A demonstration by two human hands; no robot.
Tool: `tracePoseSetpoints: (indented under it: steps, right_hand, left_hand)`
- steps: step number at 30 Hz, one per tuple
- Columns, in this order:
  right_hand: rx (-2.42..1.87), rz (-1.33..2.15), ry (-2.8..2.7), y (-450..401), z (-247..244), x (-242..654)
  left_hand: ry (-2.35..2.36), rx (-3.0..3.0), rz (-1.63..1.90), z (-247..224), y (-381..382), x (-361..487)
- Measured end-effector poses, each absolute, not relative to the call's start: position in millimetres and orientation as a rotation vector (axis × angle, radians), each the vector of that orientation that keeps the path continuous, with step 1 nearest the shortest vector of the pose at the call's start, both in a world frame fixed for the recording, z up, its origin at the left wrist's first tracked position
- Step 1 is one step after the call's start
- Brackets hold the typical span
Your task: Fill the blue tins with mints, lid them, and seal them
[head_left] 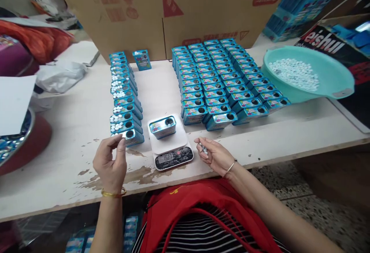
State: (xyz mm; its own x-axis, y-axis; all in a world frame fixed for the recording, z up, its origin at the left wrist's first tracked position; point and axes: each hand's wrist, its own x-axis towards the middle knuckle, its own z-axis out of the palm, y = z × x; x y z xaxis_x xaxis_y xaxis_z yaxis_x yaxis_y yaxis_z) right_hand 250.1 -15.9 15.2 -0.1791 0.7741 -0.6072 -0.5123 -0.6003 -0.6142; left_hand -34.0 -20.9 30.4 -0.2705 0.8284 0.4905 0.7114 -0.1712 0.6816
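My left hand [111, 160] is at the front of the left row of blue tins [135, 139], thumb and forefinger curled close together. Whatever its fingertips hold, if anything, is too small to make out. My right hand [214, 153], palm up with curled fingers, holds several small pale candies [204, 149] right of the scale. On the white digital scale [156, 145] stands one blue tin [163, 127], its round opening facing up with candy visible inside. Small white candies [116, 118] lie on the tops of several tins in the left row.
Several rows of blue tins [214, 79] with round openings stand right of the scale. A turquoise basin [332, 75] of candies is at the right. A cardboard box [144, 21] stands behind. One tin [142, 60] stands apart before it. A red bowl [37, 141] sits at the left.
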Motion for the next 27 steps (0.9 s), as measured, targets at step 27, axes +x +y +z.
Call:
tracePoseSetpoints:
  steps: [27]
  right_hand:
    - [-1.116,1.89,-1.107,76,87,209]
  left_hand:
    - [1.903,1.807,1.449,17,-37,-30]
